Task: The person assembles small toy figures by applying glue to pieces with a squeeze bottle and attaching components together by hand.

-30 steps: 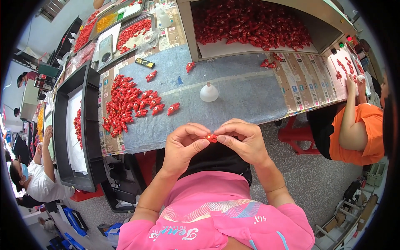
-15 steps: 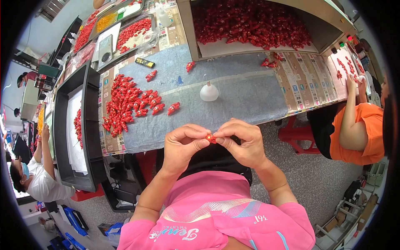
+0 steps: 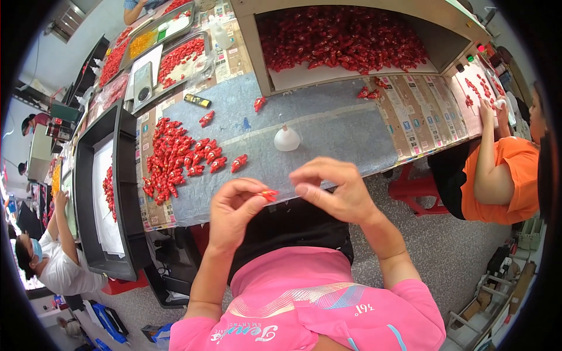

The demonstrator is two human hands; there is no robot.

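Between the thumb and fingers of my left hand (image 3: pixel 235 212) is a small red figurine (image 3: pixel 268 195) with a yellow patch, held just off the table's near edge. My right hand (image 3: pixel 335 188) is apart from it, thumb and forefinger spread with nothing between them. A white squeeze bottle (image 3: pixel 287 139) with a pointed tip stands on the blue-grey cloth (image 3: pixel 328 131) beyond my hands. To the left of it lies a heap of red figurines (image 3: pixel 170 155), and a single red figurine (image 3: pixel 239 163) rests at its right side.
A black crate (image 3: pixel 121 193) with paper and red pieces stands left. At the back, a box-like cabinet (image 3: pixel 260 55) holds a large red pile. A black-and-yellow tube (image 3: pixel 197 100) lies on the cloth. Trays (image 3: pixel 206 44) stand back left. Co-workers sit left and right, one in an orange shirt (image 3: pixel 500 184).
My right hand has let go of the red figurine and moved away to the right. My left hand has shifted left with the figurine in it. The view has moved slightly.
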